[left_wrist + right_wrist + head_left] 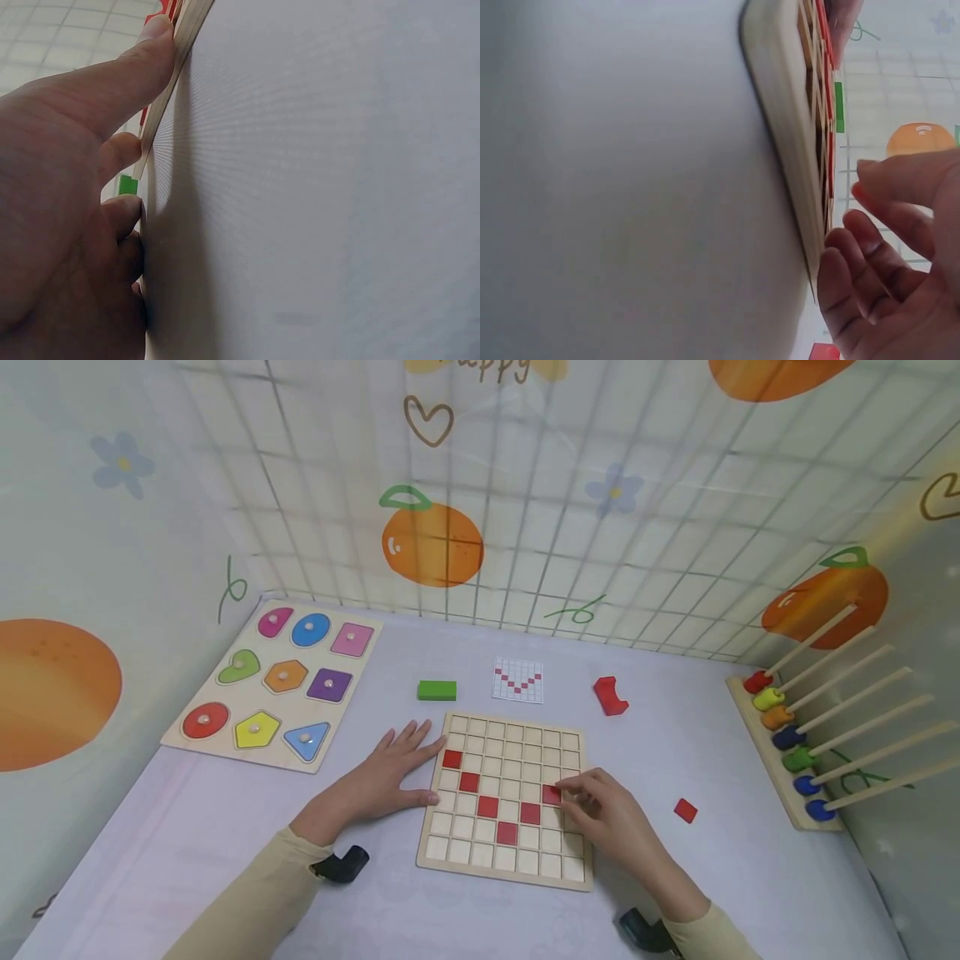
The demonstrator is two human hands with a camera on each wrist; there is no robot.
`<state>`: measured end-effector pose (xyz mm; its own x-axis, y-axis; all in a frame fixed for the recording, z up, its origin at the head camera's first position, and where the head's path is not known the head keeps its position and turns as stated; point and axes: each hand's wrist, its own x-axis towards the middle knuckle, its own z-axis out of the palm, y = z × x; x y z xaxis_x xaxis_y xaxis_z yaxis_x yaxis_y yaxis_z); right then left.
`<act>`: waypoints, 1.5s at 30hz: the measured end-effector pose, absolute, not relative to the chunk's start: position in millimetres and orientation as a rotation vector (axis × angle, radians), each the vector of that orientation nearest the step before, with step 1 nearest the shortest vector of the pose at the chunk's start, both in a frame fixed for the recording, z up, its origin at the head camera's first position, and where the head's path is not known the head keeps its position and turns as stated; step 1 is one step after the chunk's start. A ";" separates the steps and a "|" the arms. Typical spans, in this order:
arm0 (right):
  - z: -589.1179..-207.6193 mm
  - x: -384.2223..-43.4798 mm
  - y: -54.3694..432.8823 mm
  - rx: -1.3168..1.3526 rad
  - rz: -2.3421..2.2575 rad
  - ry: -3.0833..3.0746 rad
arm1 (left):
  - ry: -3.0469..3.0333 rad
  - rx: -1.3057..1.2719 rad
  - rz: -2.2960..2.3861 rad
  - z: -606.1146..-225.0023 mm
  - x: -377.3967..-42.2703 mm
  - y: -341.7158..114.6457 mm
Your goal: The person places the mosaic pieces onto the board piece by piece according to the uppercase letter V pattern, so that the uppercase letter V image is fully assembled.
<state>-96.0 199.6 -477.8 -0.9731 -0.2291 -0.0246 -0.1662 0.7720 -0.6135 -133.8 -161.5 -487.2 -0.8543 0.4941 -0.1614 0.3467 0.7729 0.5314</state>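
Note:
A wooden grid board (510, 881) lies on the table, with several red square tiles (487, 807) set in its cells in a slanting, V-like line. My left hand (382, 781) rests at the board's left edge, thumb and fingers spread and touching the rim. Over the right side of the board, my right hand (615, 818) touches the rightmost red tile (551, 794) with its fingertips. That tile appears to lie in its cell, partly covered by the fingers. In the right wrist view no tile shows between thumb and forefinger. A loose red tile (686, 811) lies right of the board.
Behind the board lie a green block (437, 691), a pattern card (517, 681) with a red V and a red curved block (611, 696). A knobbed shape puzzle (247, 685) is at left. A peg rack with coloured beads (787, 760) stands at right.

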 end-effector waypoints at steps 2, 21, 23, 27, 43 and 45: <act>-477.8 -95.3 201.0 -0.323 -0.975 2.864 | 2.674 0.651 0.722 -487.0 -133.6 -161.4; -468.0 -94.8 231.9 -0.258 -0.872 2.958 | 2.682 0.650 0.704 -487.5 -133.6 -162.1; -466.2 -95.3 237.9 -0.259 -0.856 2.977 | 2.682 0.651 0.704 -487.8 -133.7 -162.2; -463.5 -95.0 250.2 -0.229 -0.826 3.008 | 2.678 0.651 0.707 -487.7 -133.8 -161.6; -464.0 -92.4 310.1 0.035 -0.657 2.984 | 2.680 0.648 0.720 -488.0 -134.1 -161.0; -465.2 -91.6 317.1 0.049 -0.641 2.992 | 2.678 0.648 0.725 -488.0 -133.7 -161.3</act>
<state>-91.6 317.1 -465.2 -0.9962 0.0143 -0.0859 0.0482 0.9119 -0.4076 -133.7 -161.3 -488.0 -0.8563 0.4918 -0.1577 0.3450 0.7719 0.5340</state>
